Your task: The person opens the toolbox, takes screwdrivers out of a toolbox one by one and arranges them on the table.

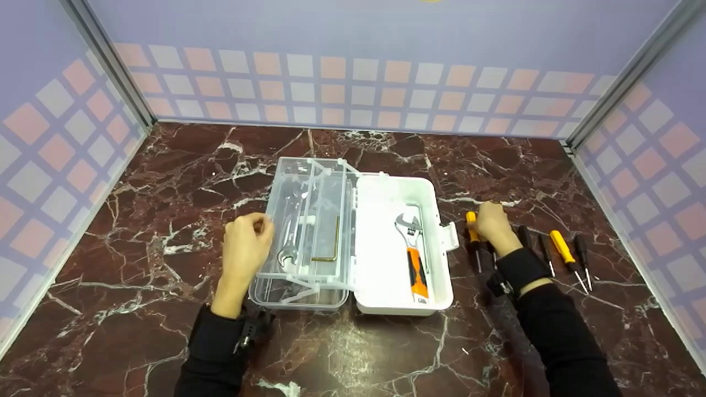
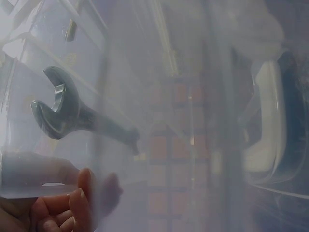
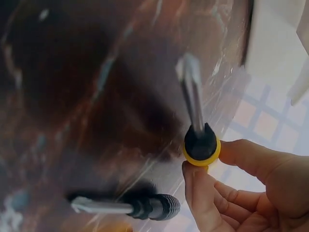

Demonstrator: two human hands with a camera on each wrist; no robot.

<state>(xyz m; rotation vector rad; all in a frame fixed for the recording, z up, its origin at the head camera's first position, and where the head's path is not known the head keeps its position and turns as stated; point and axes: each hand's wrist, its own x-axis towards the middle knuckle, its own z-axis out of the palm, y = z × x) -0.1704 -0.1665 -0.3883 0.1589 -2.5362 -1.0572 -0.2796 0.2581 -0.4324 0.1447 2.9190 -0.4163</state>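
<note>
My right hand (image 1: 492, 223) pinches a yellow-and-black screwdriver (image 3: 200, 145) between thumb and fingers, right of the toolbox. Its shaft points away from the fingers in the right wrist view. Beside it lies a black screwdriver (image 3: 154, 207). At the toolbox's left edge, my left hand (image 1: 248, 242) has loosely curled fingers (image 2: 77, 208) near the clear tray (image 1: 325, 270); nothing shows between them. That tray holds an open-end wrench (image 2: 67, 108) and a brass-coloured hex key (image 1: 335, 242). In the white box (image 1: 380, 281) lie an orange-handled adjustable wrench (image 1: 415, 262) and a silver hex key (image 1: 423, 237).
Further right on the marble-patterned table (image 1: 165, 331) lie a yellow screwdriver (image 1: 561, 248) and several black ones, including one at the far end (image 1: 582, 248). A white latch (image 1: 450, 236) juts from the box's right side. Patterned panels (image 1: 364, 94) enclose the back and sides.
</note>
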